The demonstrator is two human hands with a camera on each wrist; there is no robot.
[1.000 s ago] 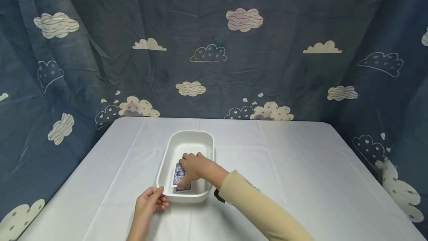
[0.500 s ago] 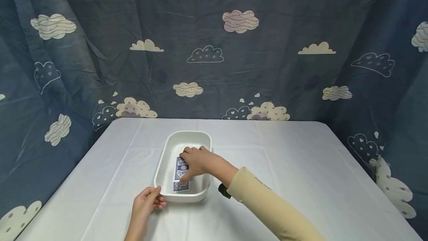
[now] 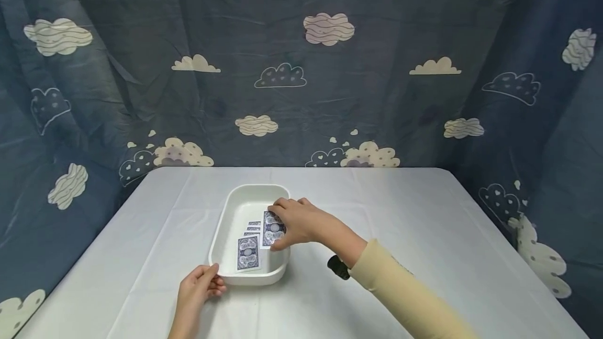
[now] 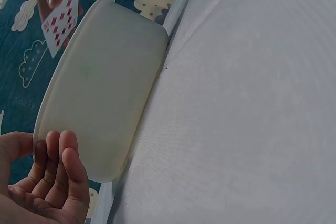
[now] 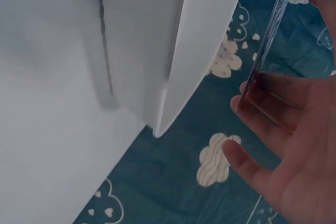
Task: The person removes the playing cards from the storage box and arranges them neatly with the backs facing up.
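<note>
One diamond-suit playing card is off the pile, spanned end to end by the right hand, its thumb and fingers widely parted. Several blue-backed cards are left, lying left of those fingers in the white tray, whose rim the left hand pinches.

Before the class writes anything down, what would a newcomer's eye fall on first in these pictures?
Probably the dark blue backdrop first, its pale clouds spread behind the white table. Next, the card that the right hand holds over the white tray, its red diamonds showing in the left wrist view. Then the blue-backed cards lying in that tray, whose near left corner the left hand grips.
</note>
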